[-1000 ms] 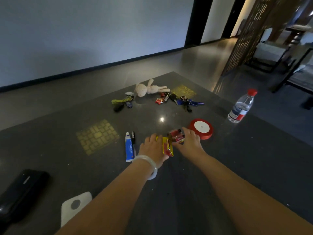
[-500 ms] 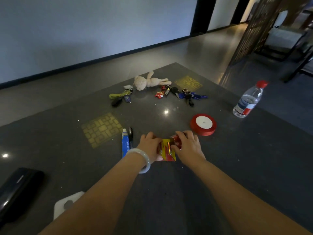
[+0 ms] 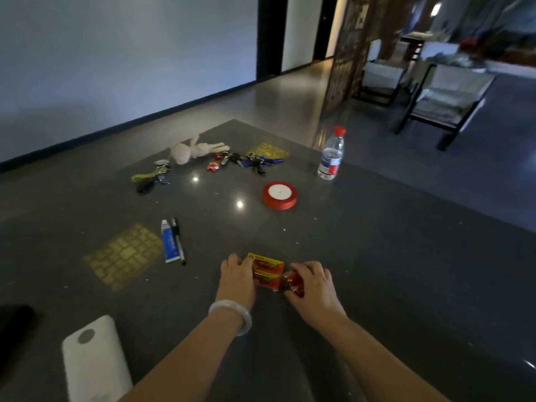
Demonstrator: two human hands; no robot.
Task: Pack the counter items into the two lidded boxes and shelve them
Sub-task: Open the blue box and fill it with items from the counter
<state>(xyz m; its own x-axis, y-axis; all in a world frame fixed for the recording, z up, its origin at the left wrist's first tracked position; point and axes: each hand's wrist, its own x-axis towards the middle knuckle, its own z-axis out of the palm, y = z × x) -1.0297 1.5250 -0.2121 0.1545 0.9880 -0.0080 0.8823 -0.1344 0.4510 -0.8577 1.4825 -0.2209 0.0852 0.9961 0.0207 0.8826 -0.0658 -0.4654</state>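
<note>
**Battery packs gathered for boxing**

The yellow-red battery pack (image 3: 268,271) (well nearer than the ribbon spool (image 3: 280,195)) is pinched by the left hand (image 3: 236,278); a red pack (image 3: 293,282) beside it is gripped by the right hand (image 3: 314,287). Both should be lifted together, kept flat.

Bare counter (image 3: 377,256) rightward; tube (image 3: 169,242) and pen (image 3: 178,240) leftward.

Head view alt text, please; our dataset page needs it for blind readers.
Two hands, left and right, hold battery packs on a dark counter. Beyond lie a glue tube, pen, red ribbon spool, keys, plush rabbit and water bottle.
</note>
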